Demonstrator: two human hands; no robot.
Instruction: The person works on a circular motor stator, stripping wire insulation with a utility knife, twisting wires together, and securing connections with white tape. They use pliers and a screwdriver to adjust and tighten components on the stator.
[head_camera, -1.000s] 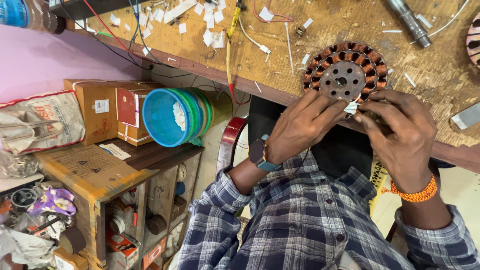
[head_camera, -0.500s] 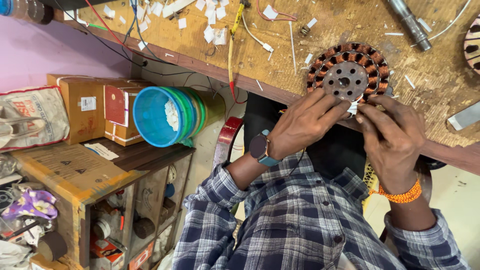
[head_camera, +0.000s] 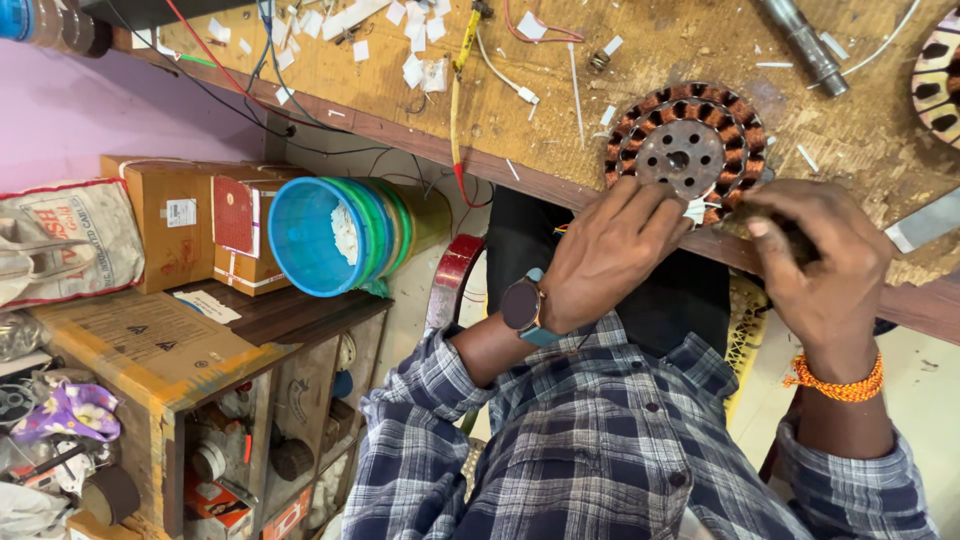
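Tabletop (head_camera: 620, 60) of scuffed brown wood stretches beyond both my hands, littered with white paper scraps. Just past my fingertips, at its near edge, sits the round copper-wound motor stator with a perforated metal hub (head_camera: 685, 150). My left hand (head_camera: 610, 250) pinches a small white slip (head_camera: 696, 209) against the stator's rim; my right hand (head_camera: 820, 260) curls narrow beside it, touching that rim.
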